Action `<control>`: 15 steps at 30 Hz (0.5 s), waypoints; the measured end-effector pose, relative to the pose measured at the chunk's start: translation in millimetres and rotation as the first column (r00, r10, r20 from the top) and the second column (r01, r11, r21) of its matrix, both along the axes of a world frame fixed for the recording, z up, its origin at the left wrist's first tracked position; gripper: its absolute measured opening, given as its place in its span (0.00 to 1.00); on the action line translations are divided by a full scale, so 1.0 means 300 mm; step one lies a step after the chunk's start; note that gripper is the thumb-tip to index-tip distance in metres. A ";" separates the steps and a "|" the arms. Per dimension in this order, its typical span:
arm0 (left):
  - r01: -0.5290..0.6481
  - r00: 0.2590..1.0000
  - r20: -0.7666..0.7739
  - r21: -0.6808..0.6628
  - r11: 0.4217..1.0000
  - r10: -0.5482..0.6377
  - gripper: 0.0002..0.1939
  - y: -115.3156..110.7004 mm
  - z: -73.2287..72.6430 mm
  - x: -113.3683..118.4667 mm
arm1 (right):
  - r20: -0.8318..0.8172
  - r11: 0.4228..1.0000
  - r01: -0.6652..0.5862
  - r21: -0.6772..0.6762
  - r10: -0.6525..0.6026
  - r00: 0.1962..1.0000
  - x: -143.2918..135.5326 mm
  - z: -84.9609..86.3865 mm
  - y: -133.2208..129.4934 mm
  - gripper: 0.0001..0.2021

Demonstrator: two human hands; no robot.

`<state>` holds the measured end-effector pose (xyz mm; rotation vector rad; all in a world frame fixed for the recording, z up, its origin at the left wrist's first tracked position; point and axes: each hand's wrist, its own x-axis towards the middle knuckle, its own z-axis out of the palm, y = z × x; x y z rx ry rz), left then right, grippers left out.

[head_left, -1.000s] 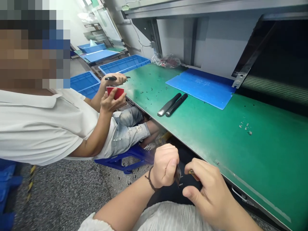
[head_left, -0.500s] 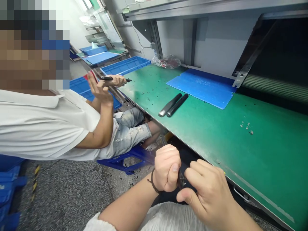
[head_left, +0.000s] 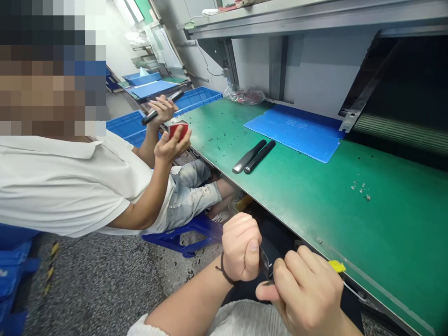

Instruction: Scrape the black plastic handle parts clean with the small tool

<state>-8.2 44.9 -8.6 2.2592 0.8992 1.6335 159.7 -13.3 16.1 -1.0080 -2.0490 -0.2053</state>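
Closed in a fist, my left hand (head_left: 241, 247) grips a dark, glossy part (head_left: 264, 262), most of it hidden in the palm. My right hand (head_left: 304, 287) is just right of it, fingers curled round a tool whose yellow end (head_left: 337, 266) sticks out behind the knuckles. A small bit of metal shows between the two hands against the dark part; the tool's kind is hidden. My right thumb stretches toward the part's lower end. Both hands are above my lap, in front of the table edge. Two black handle-like pieces (head_left: 255, 156) lie side by side on the green table (head_left: 301, 196).
On the left a co-worker (head_left: 115, 196) holds a black piece (head_left: 163, 107) and a red pad (head_left: 178, 132). A blue sheet (head_left: 294, 133) lies at the table's back, near a clear plastic bag (head_left: 247, 94). Blue crates (head_left: 199, 97) stand beyond; dark scraps dot the table.
My right hand has moved slightly down and right, showing more of the yellow end. My left hand stays nearly still. The co-worker's hands have shifted, with the black piece raised and the red pad turned.
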 end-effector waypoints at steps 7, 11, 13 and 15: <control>-0.018 0.997 -0.077 -0.452 0.892 -0.019 0.26 0.003 0.006 0.005 | -0.191 0.977 -0.163 -0.137 0.135 0.972 0.048 -0.051 -0.004 0.06; -0.150 0.957 -0.291 -0.506 0.850 -0.005 0.28 0.004 0.038 0.007 | -0.149 0.962 -0.102 -0.252 0.065 0.987 0.095 -0.036 0.004 0.12; -0.180 0.931 -0.365 -0.450 0.875 0.003 0.28 0.004 0.057 0.013 | -0.099 0.963 -0.061 -0.264 0.035 0.994 0.103 -0.019 0.014 0.21; -0.179 0.915 -0.404 -0.389 0.903 0.008 0.26 0.001 0.074 0.020 | -0.049 0.962 -0.020 -0.274 0.007 0.999 0.101 -0.004 0.026 0.26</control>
